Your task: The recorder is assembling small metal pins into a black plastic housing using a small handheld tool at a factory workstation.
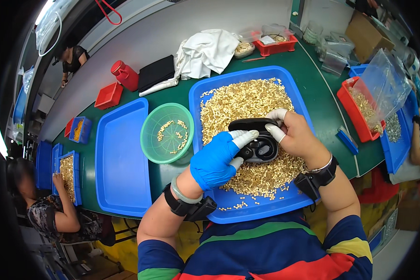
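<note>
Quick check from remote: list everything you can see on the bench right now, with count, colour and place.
black open case: 1, black, held over the parts tray
parts tray: 1, blue, centre, heaped with small gold parts
green basket: 1, left of the parts tray, a few gold parts inside
empty tray: 1, blue, left of the basket
white cloth: 1, far side of the bench
red bin: 1, right, gold parts under a clear bag
co-worker: 1, lower left, at another blue tray
left hand: blue glove, on the case
right hand: bare with white finger cots, on the case
</note>
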`<state>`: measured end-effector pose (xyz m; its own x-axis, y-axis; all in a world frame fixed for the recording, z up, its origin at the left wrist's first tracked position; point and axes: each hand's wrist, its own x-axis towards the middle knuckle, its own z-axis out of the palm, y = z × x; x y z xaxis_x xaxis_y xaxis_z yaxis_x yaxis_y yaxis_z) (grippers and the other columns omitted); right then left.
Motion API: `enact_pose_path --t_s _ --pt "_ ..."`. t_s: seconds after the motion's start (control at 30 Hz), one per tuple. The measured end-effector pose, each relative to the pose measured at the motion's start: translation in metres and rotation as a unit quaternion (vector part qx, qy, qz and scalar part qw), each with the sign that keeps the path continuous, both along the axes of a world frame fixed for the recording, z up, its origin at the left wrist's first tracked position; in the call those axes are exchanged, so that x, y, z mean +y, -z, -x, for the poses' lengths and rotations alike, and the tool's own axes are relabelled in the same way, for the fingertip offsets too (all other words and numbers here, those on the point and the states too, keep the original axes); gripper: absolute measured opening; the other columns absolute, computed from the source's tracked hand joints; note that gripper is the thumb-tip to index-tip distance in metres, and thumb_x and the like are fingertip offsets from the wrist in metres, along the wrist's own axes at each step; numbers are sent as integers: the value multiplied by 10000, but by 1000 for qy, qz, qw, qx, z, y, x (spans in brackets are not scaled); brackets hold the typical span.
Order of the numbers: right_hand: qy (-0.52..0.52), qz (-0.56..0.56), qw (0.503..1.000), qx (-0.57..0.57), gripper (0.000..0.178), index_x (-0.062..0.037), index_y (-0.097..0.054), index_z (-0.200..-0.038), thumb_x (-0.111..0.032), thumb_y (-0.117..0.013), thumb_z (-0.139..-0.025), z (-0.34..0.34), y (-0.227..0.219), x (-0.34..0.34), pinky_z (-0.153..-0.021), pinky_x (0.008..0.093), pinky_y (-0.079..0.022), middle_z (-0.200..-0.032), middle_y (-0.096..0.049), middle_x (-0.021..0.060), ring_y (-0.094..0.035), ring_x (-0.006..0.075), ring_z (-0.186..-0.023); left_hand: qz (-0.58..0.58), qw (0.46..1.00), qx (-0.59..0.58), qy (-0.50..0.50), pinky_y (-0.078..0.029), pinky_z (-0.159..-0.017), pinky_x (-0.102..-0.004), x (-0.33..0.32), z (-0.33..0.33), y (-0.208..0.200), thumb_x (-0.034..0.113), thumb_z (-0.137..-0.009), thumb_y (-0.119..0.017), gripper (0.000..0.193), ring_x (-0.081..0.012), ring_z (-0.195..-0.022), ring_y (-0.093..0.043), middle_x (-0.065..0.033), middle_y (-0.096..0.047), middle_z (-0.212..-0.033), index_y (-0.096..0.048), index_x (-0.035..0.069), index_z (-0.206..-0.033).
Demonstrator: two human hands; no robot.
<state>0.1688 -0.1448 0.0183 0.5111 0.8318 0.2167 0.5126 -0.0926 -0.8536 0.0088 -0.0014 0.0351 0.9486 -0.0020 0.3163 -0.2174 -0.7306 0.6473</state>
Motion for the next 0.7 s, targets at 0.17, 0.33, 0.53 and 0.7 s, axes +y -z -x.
enact_pose_path --t_s 0.17,0.33,0.53,0.7 --pt "-16 -2 1000 -2 120 -11 -551 -877 -33 -580 -763 -4 5 1 -450 193 -337 -614 -488 -9 -417 37 -522 54 998 14 -30 -414 -800 -332 5 1 9 -70 -648 -629 605 -266 -888 -521 -105 -557 -985 -462 96 -1206" --pt "-27 11 999 20 124 -12 -550 -882 -36 -584 -765 -3 4 1 -452 187 -339 -626 -495 -18 -423 33 -529 6 999 34 -9 -417 -782 -331 11 0 13 -35 -649 -654 599 -258 -886 -517 -100 -557 -985 -464 91 -1202" --pt "-26 6 994 102 198 -26 -560 -932 -73 -618 -748 -1 10 1 -485 189 -350 -668 -514 -31 -445 35 -574 -5 1000 13 -17 -414 -802 -336 12 4 16 -35 -648 -656 606 -256 -916 -512 -96 -550 -1012 -457 86 -1207" --pt "48 -113 991 -48 259 -32 -561 -968 -108 -642 -735 -3 -8 -7 -532 201 -363 -699 -521 -37 -455 40 -620 33 999 -1 -22 -406 -835 -335 14 8 17 -31 -648 -655 616 -267 -953 -504 -105 -538 -1048 -446 84 -1216"
